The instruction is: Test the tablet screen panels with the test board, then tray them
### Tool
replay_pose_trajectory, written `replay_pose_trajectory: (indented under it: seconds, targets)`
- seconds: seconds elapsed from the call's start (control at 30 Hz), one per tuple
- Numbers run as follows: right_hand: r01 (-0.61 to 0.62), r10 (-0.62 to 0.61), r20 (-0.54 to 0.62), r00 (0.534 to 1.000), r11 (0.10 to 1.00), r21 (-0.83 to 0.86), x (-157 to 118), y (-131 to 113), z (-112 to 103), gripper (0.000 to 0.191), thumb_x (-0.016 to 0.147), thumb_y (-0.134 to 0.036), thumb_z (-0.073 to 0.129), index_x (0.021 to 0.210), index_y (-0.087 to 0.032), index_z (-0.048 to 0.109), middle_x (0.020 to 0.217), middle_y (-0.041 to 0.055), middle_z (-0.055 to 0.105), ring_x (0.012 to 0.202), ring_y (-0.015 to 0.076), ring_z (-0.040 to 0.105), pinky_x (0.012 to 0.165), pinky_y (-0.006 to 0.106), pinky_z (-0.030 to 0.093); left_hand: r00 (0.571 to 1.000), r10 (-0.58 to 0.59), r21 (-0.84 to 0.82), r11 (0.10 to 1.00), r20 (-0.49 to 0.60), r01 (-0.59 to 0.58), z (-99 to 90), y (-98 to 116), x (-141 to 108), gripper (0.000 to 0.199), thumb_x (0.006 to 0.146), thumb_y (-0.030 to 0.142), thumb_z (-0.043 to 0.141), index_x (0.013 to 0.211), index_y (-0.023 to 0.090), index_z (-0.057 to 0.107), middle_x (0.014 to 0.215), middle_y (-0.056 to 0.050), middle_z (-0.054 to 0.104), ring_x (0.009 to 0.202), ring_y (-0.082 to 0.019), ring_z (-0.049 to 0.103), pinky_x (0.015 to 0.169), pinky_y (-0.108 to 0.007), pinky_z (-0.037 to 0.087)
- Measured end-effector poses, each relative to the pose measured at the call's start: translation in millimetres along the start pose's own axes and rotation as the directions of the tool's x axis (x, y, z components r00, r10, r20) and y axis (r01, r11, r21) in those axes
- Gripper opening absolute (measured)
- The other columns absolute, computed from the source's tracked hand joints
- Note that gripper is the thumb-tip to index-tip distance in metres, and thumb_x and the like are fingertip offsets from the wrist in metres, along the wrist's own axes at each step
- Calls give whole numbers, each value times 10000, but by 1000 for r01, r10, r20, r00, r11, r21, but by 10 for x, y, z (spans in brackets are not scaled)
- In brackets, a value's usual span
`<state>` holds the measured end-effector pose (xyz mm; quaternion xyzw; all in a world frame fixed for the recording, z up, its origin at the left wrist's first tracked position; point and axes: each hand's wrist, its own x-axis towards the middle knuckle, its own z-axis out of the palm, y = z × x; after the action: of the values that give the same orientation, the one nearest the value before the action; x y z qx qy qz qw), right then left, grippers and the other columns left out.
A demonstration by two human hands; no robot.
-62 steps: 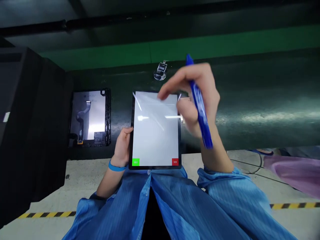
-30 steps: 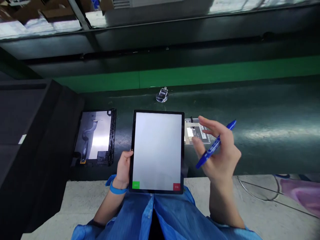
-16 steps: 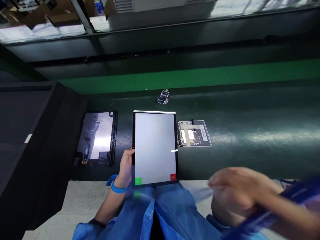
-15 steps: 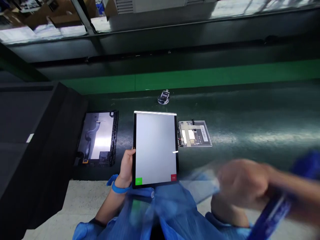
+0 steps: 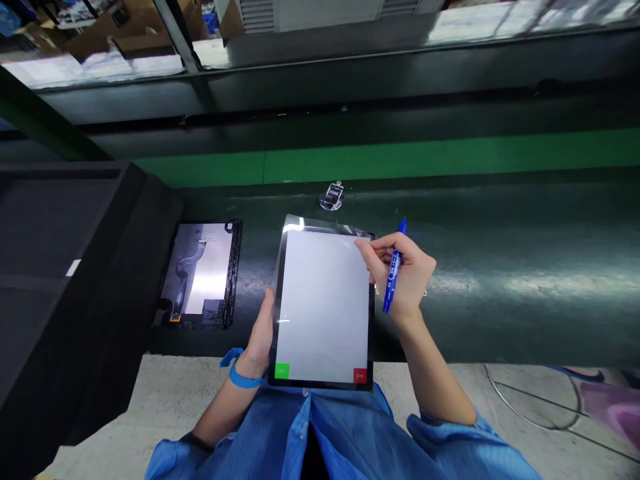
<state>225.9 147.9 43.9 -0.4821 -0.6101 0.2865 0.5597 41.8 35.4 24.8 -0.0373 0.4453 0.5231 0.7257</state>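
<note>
A tablet-like screen panel (image 5: 324, 307) is lit pale grey, with a green square at its lower left and a red one at its lower right. My left hand (image 5: 261, 331) grips its left edge. Over the panel's top lies a clear film (image 5: 296, 223), its upper corner tilted past the frame. My right hand (image 5: 404, 270) pinches the film near the upper right corner and also holds a blue marker (image 5: 393, 277) across its fingers. Behind this hand, a circuit board is almost wholly hidden.
Left of the panel lies a stack of display parts (image 5: 200, 273) beside a large black box (image 5: 100, 287). A small clear disc with a label (image 5: 331, 196) sits beyond the panel on the dark green bench (image 5: 510, 233). A wire stool frame (image 5: 530, 427) stands at lower right.
My right hand has come in from the lower right with the film and marker, and the film now lies over the panel. The panel has shifted slightly right, covering part of the board's spot.
</note>
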Motion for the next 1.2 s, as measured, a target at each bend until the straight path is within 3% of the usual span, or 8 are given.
replay_pose_trajectory:
  seconds: [0.23,0.3,0.43,0.6,0.9,1.03,1.1,1.2]
  targets:
    - [74,-52,-63,997,908,413,124,-437,-277,311,829,-292,803,679,-228,538,400,-108,390,247,70,260,247,208,178,999,-51,3,999,2,51,44,25,-33,624,1005,581,423,1237,77,707,1246,-175,698,1220,-369,624,1044,-471,501]
    - [-15,17,1,1000,893,449,148,-447,-288,354,804,-303,819,652,-225,509,393,-110,358,254,65,227,255,206,156,999,-42,11,999,31,42,58,34,-43,626,995,593,441,1247,84,705,1269,-173,688,1250,-380,601,1046,-482,500]
    - [-184,166,128,978,971,153,112,-230,-149,311,788,-339,817,664,-200,568,477,-58,494,337,88,398,324,211,263,996,36,49,998,-76,-32,56,35,-30,490,1014,489,476,1152,102,742,1125,-125,751,1191,-308,650,1056,-388,499]
    - [-36,43,102,994,997,-72,41,-10,-32,304,837,-404,770,707,-201,585,544,-40,554,424,117,502,414,238,354,997,36,13,999,-63,-35,60,31,-23,485,1043,447,418,1150,100,740,1131,-115,751,1111,-270,692,1030,-367,514]
    - [46,-34,95,995,991,-127,25,10,-5,270,863,-375,740,728,-205,580,597,-29,600,494,140,571,478,253,410,996,84,-16,996,-12,-84,34,32,-26,485,1017,479,480,1169,94,732,1190,-127,731,1160,-294,668,1056,-378,491]
    - [181,-159,95,983,936,-301,47,-27,-44,210,907,-373,709,803,-208,632,635,-18,642,522,153,604,517,266,443,995,65,-18,998,-80,-67,50,52,-46,473,981,501,535,1088,94,750,1004,-126,769,1102,-322,692,1040,-415,500]
    - [255,-253,66,965,853,-454,74,-108,-104,229,910,-411,714,1019,-213,677,822,33,719,659,204,671,602,307,508,996,68,-37,997,-62,-71,49,59,-53,455,964,501,564,1084,103,750,995,-118,771,1106,-318,691,1048,-408,495]
    - [407,-381,159,911,766,-498,65,-279,-165,630,872,-479,751,1389,-197,527,1298,137,648,1141,337,644,918,461,557,997,68,-25,997,-34,-69,17,53,-47,457,942,499,593,1108,100,743,1054,-118,766,1132,-327,679,1073,-422,476]
